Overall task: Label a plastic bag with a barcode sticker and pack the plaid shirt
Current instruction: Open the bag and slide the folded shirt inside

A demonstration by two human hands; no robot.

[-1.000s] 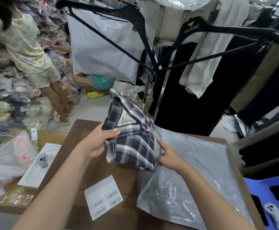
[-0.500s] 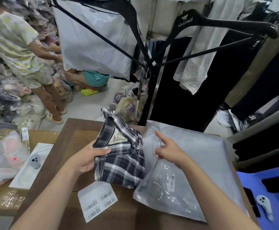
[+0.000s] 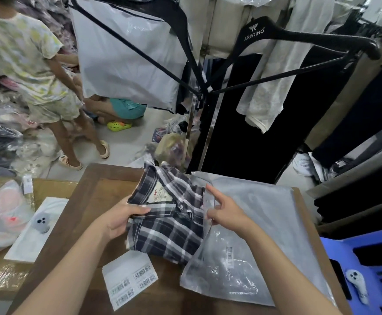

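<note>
A folded dark plaid shirt point(image 3: 169, 223) lies on the brown table point(image 3: 90, 201), its right edge inside the mouth of a frosted plastic bag point(image 3: 265, 223). A small barcode sticker point(image 3: 229, 254) sits on the bag's lower left part. My left hand point(image 3: 122, 218) grips the shirt's left side, thumb on top. My right hand point(image 3: 225, 212) pinches the bag's open edge next to the shirt, index finger stretched out. A white sheet of barcode stickers point(image 3: 129, 278) lies on the table below the shirt.
Black hangers point(image 3: 299, 37) and hanging clothes crowd the space just beyond the table. A person in a pale printed outfit point(image 3: 33, 71) stands at the left among piled bags. A blue stool point(image 3: 367, 269) holds a small white device point(image 3: 356, 285) at the right. A bagged item point(image 3: 1, 214) lies left.
The shirt has come down from a raised, tilted hold and slid right into the bag's mouth. My right hand shifted along the bag's opening edge.
</note>
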